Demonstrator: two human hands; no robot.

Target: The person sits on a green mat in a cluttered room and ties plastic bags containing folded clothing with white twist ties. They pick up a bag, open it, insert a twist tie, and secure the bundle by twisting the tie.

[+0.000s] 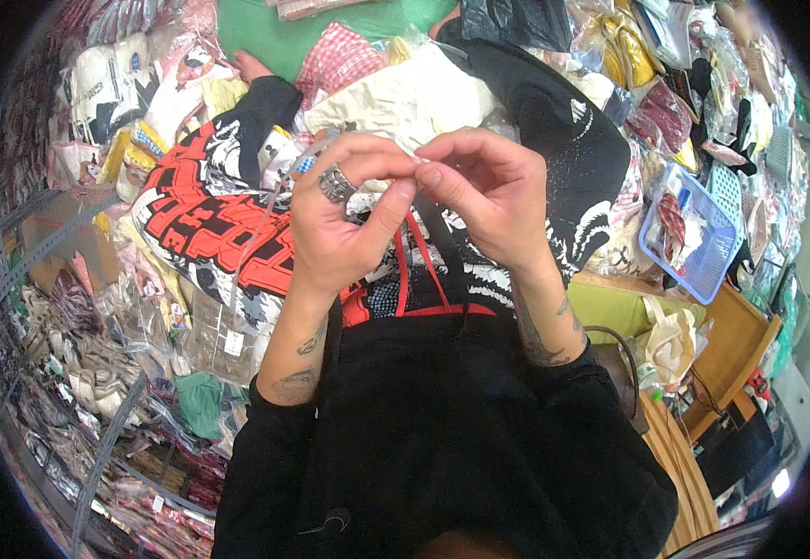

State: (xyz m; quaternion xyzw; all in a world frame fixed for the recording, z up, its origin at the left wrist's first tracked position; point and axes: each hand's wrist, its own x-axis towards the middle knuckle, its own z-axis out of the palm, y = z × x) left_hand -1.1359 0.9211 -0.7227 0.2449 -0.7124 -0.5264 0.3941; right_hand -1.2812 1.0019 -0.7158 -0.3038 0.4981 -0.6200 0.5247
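My left hand [344,196], with a chunky silver ring and a blue-and-white band at one finger, is raised in front of my chest with thumb and forefinger pinched. Its fingertips meet those of my right hand [494,191], also pinched. A tiny whitish bit shows where they touch, too small to name. Just beyond my hands, a cream cloth item [400,98] lies over my lap. My black trousers with red and white print [223,233] spread to both sides beneath, and red drawstrings [414,252] hang below my hands.
Bagged cloth goods pile up on the left [111,84]. A red-and-white checked cloth [338,61] lies ahead, near a green surface [265,28]. At right are a blue plastic basket [689,233], a wooden tray [736,349] and a cream cloth bag [668,345]. Metal shelving [97,466] stands at lower left.
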